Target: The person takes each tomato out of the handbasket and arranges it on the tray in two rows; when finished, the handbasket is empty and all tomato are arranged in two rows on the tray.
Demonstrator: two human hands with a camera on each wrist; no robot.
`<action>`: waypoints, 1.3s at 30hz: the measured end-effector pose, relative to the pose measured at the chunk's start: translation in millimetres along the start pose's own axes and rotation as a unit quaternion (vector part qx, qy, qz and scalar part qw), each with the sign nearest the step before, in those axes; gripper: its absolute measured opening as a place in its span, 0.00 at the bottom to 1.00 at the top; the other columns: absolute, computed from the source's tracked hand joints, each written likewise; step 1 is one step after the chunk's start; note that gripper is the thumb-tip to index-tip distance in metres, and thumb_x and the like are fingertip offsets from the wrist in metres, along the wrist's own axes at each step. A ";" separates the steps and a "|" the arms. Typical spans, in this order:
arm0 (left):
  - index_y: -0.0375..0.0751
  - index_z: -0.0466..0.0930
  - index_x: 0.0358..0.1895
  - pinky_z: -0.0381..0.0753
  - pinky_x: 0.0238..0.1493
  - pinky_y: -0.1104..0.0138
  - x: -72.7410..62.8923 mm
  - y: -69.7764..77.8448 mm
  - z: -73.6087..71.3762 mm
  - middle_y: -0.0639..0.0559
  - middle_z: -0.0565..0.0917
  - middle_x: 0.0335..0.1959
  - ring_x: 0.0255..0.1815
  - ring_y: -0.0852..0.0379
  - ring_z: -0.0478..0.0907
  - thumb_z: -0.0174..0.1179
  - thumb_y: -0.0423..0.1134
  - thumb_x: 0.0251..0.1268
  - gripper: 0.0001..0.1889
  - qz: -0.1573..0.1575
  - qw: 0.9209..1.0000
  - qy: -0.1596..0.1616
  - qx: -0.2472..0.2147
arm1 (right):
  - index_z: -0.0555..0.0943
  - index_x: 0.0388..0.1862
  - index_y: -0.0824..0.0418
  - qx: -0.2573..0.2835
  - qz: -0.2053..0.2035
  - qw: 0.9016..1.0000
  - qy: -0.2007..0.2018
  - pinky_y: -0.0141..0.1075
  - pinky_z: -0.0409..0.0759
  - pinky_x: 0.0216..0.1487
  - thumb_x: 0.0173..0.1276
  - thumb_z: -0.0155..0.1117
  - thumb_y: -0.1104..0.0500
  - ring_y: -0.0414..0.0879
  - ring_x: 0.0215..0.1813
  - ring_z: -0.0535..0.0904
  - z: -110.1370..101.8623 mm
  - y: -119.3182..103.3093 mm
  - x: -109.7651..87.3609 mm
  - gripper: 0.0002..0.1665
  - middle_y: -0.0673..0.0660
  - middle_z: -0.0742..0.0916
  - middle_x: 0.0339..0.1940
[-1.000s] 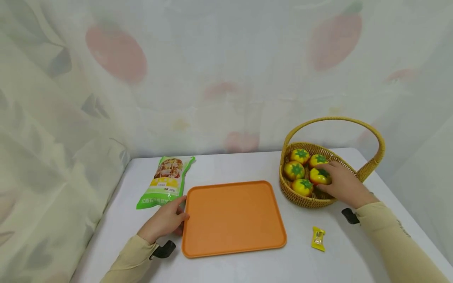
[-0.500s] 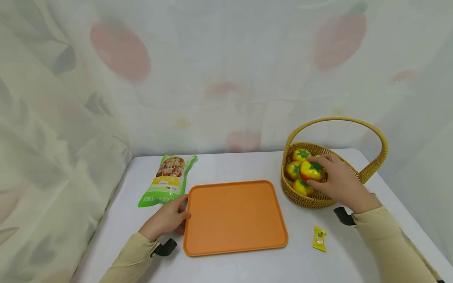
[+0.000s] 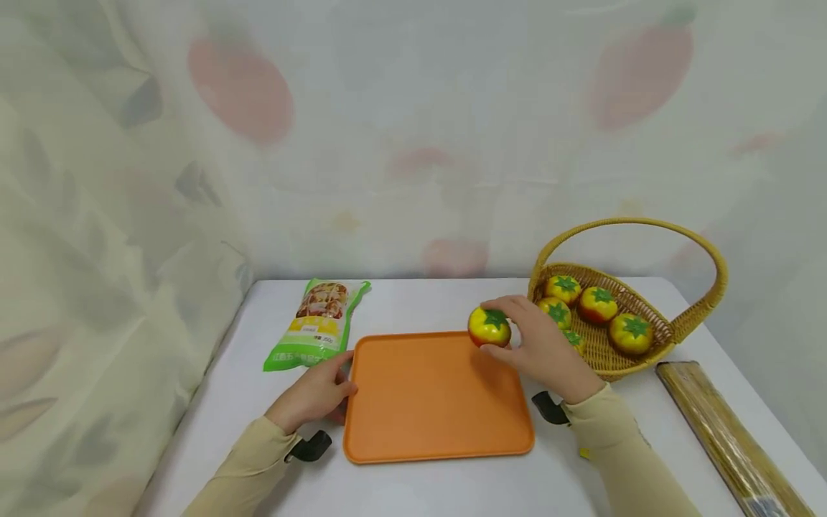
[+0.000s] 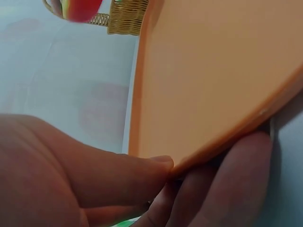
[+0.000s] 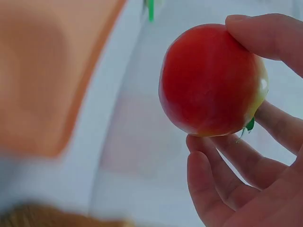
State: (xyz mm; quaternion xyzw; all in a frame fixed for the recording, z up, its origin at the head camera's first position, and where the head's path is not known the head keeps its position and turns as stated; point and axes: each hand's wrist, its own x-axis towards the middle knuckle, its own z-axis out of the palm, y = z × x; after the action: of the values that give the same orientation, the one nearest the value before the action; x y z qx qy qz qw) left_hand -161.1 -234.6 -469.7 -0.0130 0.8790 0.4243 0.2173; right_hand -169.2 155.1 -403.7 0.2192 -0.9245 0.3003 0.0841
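My right hand (image 3: pixel 549 348) holds a red-and-yellow tomato (image 3: pixel 489 327) with a green star-shaped calyx, between thumb and fingers. It is over the far right corner of the orange tray (image 3: pixel 439 402). In the right wrist view the tomato (image 5: pixel 208 80) shows its glossy red underside, with the fingertips around it. My left hand (image 3: pixel 316 395) pinches the tray's left edge. The left wrist view has the thumb (image 4: pixel 161 165) on the tray's rim and the other fingers curled under it. Several similar tomatoes (image 3: pixel 632 334) lie in the wicker basket (image 3: pixel 607 370) at the right.
A green-and-yellow food bag (image 3: pixel 316 327) lies behind my left hand. The basket's tall handle (image 3: pixel 629 220) arches over its opening. A long wrapped bundle of thin sticks (image 3: pixel 730 431) lies along the right. A small yellow packet (image 3: pixel 584 453) is mostly hidden by my right sleeve.
My right hand has lifted the tomato out of the basket and carried it left to the tray's far right corner. The left hand has stayed at the tray's edge.
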 end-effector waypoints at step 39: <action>0.43 0.58 0.87 0.90 0.29 0.61 -0.1 0.4 1.3 0.44 0.83 0.43 0.30 0.52 0.85 0.62 0.33 0.79 0.38 -0.002 1.000 -0.006 0.013 | 0.78 0.75 0.47 0.062 0.028 0.992 -0.108 0.45 0.84 0.71 0.66 0.83 0.44 0.46 0.63 0.82 142.2 -71.1 42.6 0.41 0.50 0.82 0.66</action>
State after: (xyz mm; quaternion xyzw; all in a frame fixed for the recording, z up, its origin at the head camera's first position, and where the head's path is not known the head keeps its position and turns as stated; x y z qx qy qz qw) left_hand -160.6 -233.3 -470.0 -0.0092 0.8831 0.4125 0.2232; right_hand -178.1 4.4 -469.2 0.2292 -0.9134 0.3342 -0.0382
